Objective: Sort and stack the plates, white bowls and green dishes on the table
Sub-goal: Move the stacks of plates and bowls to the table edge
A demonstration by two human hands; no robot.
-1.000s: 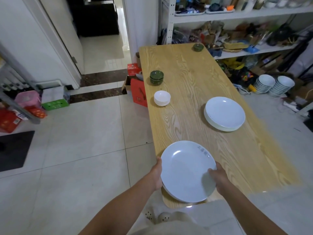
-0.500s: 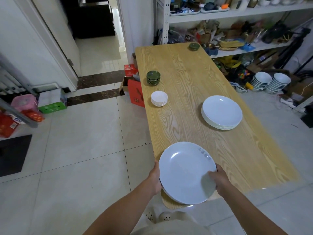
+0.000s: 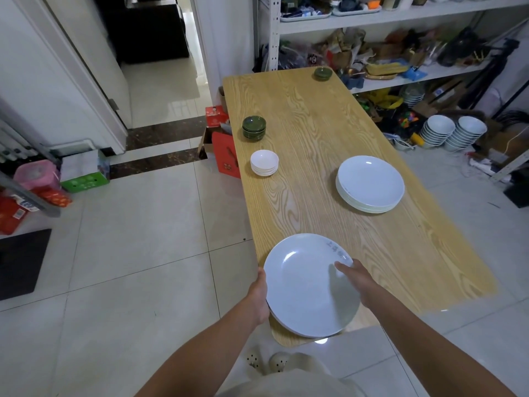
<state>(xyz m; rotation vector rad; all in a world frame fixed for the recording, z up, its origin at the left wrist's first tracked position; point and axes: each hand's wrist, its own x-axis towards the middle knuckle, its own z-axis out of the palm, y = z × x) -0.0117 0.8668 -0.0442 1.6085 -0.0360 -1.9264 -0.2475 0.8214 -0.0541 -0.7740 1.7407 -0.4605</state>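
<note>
Our left hand (image 3: 259, 295) grips the left rim of the near stack of plates (image 3: 303, 290), thumb along the edge and fingers hidden underneath. Our right hand (image 3: 356, 277) clasps the right rim, fingers curled over the top plate beside some faint grey lettering. Both hands are thus closed on the same stack. We make out at least two white plates in it, and whether it rests on the wood or is just lifted we cannot tell. It sits at the near left corner of the bench (image 3: 315, 133), overhanging the left edge a little.

Farther along the right side of the bench stands a taller pile of plates (image 3: 370, 181), well apart from the one we hold. Along the left edge we find a stack of white bowls (image 3: 264, 164) and, just beyond it, a stack of green dishes (image 3: 254, 128), the two near each other but not touching. A single green dish (image 3: 323, 73) sits alone at the far end, close to the right corner.

Beside the bench on the left a red box (image 3: 226, 156) stands on the tiled floor. On the right, two piles of bowls on the floor (image 3: 453, 133) sit in front of a cluttered white shelf (image 3: 400, 15)
</note>
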